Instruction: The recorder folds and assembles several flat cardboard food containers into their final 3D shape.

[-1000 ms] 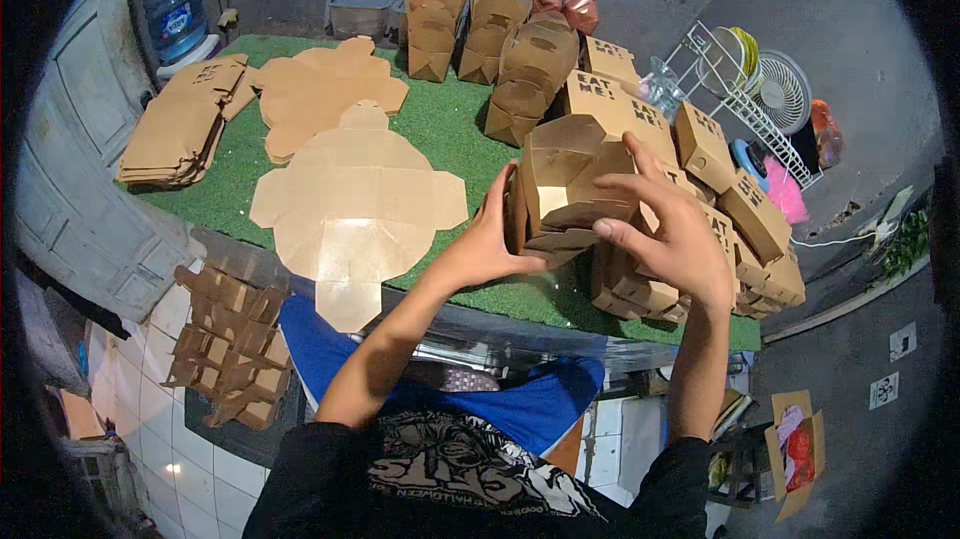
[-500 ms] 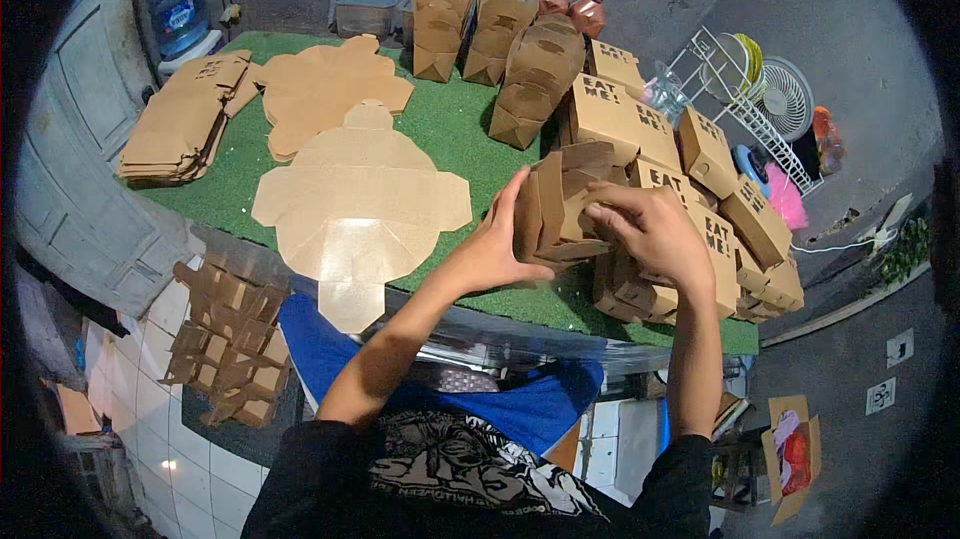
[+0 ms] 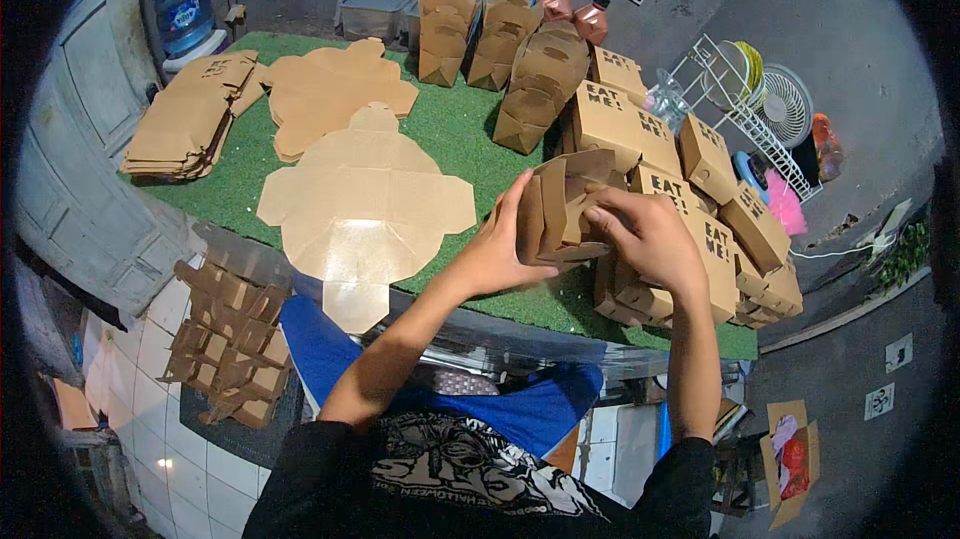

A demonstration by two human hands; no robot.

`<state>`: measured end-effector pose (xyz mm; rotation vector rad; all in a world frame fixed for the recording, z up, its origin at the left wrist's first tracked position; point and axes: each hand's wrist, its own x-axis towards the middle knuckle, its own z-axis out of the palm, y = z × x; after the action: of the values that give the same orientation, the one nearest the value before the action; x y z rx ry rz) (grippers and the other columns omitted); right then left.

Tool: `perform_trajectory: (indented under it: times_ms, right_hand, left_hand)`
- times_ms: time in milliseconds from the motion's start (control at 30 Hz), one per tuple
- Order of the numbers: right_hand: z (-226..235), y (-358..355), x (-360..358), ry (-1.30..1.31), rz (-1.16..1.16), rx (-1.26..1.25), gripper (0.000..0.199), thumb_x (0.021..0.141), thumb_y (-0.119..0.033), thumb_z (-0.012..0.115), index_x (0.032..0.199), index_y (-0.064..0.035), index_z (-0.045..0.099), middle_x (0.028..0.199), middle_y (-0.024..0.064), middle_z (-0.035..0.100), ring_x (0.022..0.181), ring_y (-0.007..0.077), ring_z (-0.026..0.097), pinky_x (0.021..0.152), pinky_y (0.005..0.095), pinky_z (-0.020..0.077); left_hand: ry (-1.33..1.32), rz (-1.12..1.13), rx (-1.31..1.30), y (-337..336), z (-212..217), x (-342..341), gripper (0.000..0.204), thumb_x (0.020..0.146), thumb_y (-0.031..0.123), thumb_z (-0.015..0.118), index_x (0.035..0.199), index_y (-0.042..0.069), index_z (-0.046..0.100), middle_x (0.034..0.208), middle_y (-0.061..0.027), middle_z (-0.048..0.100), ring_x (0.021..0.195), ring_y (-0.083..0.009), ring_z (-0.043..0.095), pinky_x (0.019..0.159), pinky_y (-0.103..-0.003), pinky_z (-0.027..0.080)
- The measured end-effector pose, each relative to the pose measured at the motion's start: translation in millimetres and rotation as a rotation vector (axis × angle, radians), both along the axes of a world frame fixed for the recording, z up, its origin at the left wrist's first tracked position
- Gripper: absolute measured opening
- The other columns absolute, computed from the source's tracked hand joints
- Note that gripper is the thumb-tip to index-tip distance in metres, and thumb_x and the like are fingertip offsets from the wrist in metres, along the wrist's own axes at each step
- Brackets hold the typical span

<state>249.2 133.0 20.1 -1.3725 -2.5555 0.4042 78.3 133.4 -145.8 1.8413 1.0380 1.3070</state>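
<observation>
Between my hands is a partly folded brown cardboard box [image 3: 545, 209], tilted, with its flaps standing up and its inside showing. My left hand [image 3: 500, 249] grips it from the left, fingers behind and thumb along the lower edge. Bent over the right side is my right hand [image 3: 650, 239], its fingertips pinching a flap at the opening. A flat, unfolded box blank [image 3: 365, 204] lies on the green table mat [image 3: 510, 314], left of my left hand. Closed boxes with dark print [image 3: 610, 124] are piled just beyond and right of my right hand.
Flat blanks [image 3: 335, 89] and a stack of folded cardboard [image 3: 190, 119] lie at the far left. Nested open cartons [image 3: 540, 84] stand at the back. A white dish rack [image 3: 750, 119] is beyond the pile. Cardboard pieces [image 3: 230, 339] sit low on the left.
Both hands stay on the box with only slight movement. My left thumb has come closer to the box's lower edge. The whole view has shifted a little.
</observation>
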Motion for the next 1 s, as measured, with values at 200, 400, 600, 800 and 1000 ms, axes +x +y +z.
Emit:
perform_trajectory:
  times_ms: [200,400,600,800,1000]
  right_hand:
    - [11.6,-17.4,3.4,0.246,0.266,0.161,0.031,0.083,-0.018,0.07,0.108,-0.0017,0.064,0.117,0.0205,0.063,0.11,0.033,0.061,0.093,0.0377,0.0479]
    - [11.7,-43.5,-12.8,0.399,0.302,0.431,0.05,0.078,-0.015,0.074,0.123,-0.0016,0.056,0.133,0.019,0.053,0.13,0.0352,0.045,0.106,0.0412,0.0374]
    - [-3.6,-76.7,0.7,0.444,0.392,0.121,0.043,0.078,-0.014,0.073,0.119,-0.0028,0.062,0.127,0.018,0.058,0.122,0.0322,0.053,0.103,0.0401,0.0425]
    - [-87.8,-103.0,6.3,0.479,0.401,-0.374,0.038,0.085,-0.017,0.069,0.117,0.0017,0.06,0.125,0.0192,0.059,0.12,0.0311,0.055,0.103,0.0386,0.0424]
    - [-163.6,-125.6,20.6,0.418,0.194,-0.473,0.035,0.086,-0.017,0.068,0.118,-0.0039,0.06,0.118,0.0162,0.064,0.107,0.0288,0.064,0.091,0.0367,0.0494]
  left_hand:
    - [-0.182,0.025,-0.027,-32.5,22.4,-13.5,0.127,0.062,0.017,0.087,0.149,0.009,-0.004,0.148,-0.0239,0.021,0.136,-0.0338,0.03,0.112,-0.045,0.028]
    - [-0.349,0.178,-0.082,-68.6,44.2,-58.2,0.128,0.061,0.022,0.088,0.149,0.007,-0.003,0.148,-0.0253,0.022,0.131,-0.0382,0.036,0.107,-0.047,0.035]
    - [-0.112,0.238,-0.071,-15.7,80.0,-161.7,0.129,0.059,0.01,0.085,0.149,0.016,-0.008,0.152,-0.0214,0.014,0.139,-0.0308,0.023,0.114,-0.044,0.025]
    - [-0.008,0.071,-0.028,116.9,53.4,-204.2,0.129,0.057,0.001,0.082,0.149,0.014,-0.007,0.149,-0.0176,0.018,0.137,-0.0281,0.027,0.111,-0.042,0.031]
    - [0.052,-0.117,-0.026,181.2,27.1,-198.3,0.125,0.055,0.005,0.086,0.148,0.008,0.003,0.142,-0.0148,0.034,0.133,-0.025,0.033,0.111,-0.04,0.028]
